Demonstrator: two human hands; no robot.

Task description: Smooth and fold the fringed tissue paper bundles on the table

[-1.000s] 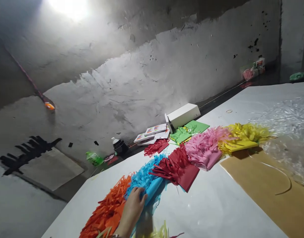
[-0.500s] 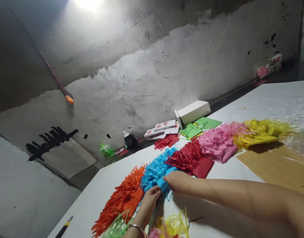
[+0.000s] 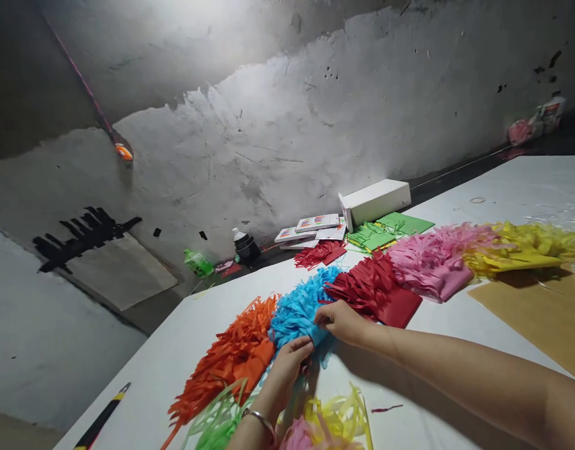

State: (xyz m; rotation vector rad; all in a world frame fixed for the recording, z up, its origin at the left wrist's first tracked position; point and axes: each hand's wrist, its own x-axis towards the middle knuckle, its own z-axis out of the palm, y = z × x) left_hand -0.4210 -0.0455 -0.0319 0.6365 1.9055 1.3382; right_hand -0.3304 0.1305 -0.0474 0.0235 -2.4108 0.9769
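A stack of blue fringed tissue paper (image 3: 297,306) lies in the middle of the row on the white table. My left hand (image 3: 290,362), a bangle on its wrist, is closed at the stack's near edge, thumb and fingers around the paper. At the right side of the same stack, my right hand (image 3: 344,322) is pinched shut on the blue paper where the strips begin. Orange fringed paper (image 3: 240,347) spreads left of my left hand. Dark red fringed paper (image 3: 381,290) lies just beyond my right hand.
Pink fringed paper (image 3: 437,262) and yellow fringed paper (image 3: 522,250) continue the row rightward, near a brown sheet (image 3: 531,325). Green paper (image 3: 395,228) and a white box (image 3: 376,203) stand behind. A yellow-black cutter (image 3: 102,419) lies front left. Loose strips (image 3: 339,415) sit below my hands.
My right hand has shifted up from the folded edge of the blue paper toward its strips. The left hand stays at the near edge. The whole view has tilted slightly.
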